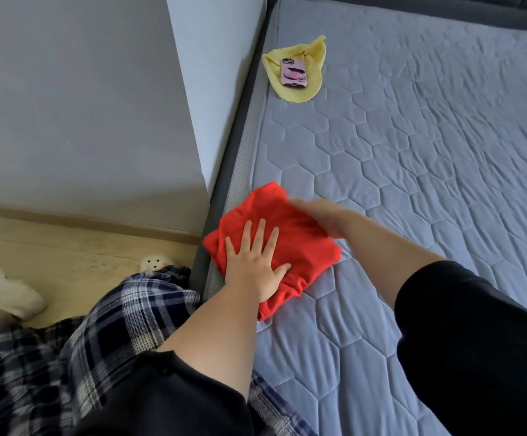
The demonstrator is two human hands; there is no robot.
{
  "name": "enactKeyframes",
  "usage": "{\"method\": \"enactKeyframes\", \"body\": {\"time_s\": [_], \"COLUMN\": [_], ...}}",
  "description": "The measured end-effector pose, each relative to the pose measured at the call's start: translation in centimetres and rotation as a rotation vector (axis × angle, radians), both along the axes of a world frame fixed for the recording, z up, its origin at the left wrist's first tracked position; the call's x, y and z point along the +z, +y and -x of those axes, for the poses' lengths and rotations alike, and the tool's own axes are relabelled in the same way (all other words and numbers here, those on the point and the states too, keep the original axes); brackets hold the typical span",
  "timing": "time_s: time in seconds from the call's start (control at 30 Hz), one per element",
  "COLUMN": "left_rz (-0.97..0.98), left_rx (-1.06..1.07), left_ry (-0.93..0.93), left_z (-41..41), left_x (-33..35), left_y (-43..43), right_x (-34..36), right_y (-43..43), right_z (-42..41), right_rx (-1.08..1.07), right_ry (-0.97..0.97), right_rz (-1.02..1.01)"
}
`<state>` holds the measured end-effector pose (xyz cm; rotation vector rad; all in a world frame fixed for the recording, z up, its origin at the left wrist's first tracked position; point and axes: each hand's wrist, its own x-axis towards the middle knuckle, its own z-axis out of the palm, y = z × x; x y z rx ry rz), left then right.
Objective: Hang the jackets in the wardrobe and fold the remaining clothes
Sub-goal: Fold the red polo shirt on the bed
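Two hands meet our folded red garment (290, 234): left hand (254, 265) presses flat, fingers spread; right hand (318, 217), blurred, seemingly rests open.

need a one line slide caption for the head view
Left hand pressed flat on folded red garment on mattress, right hand at its far edge.

A folded red garment (274, 243) lies at the near edge of a quilted grey mattress (413, 184), with the left hand (255, 265) pressed flat on it, fingers (263, 234) straight and spread. The right hand (318, 215), blurred, rests on the garment's far side, just right of those fingers. Well beyond the fingertips a phone (293, 73) lies on a yellow cloth (314, 58).
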<state>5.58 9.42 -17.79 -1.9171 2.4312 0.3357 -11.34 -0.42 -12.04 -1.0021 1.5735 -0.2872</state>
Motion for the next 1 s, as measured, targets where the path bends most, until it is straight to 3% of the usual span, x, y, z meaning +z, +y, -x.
{"method": "enactKeyframes", "body": {"time_s": [0.2,0.4,0.7,0.87,0.93,1.0], "left_rz": [-0.016,0.026,0.016,0.245,0.296,0.391], "left_rx": [0.011,0.019,0.118,0.093,0.04,-0.017], "left_ry": [0.055,0.159,0.549,0.85,0.855,0.732], "left_z": [-0.3,-1.0,-1.3,-1.5,-2.0,-2.9], "left_x": [-0.1,1.1,7.5,12.8,14.9,16.4], "left_y": [-0.2,-0.3,-0.4,2.0,3.3,4.3], "right_x": [0.3,1.7,8.9,14.7,17.0,18.9], "right_y": [0.3,1.4,3.1,4.4,5.0,5.7], "right_z": [0.9,1.1,-0.6,-2.4,-3.5,-4.7], "right_rx": [0.221,0.087,-0.051,-0.108,-0.123,-0.14], "right_ry": [-0.026,-0.102,-0.085,-0.095,-0.083,-0.068], "right_rz": [-0.113,-0.026,0.076,0.077,0.091,0.122]}}
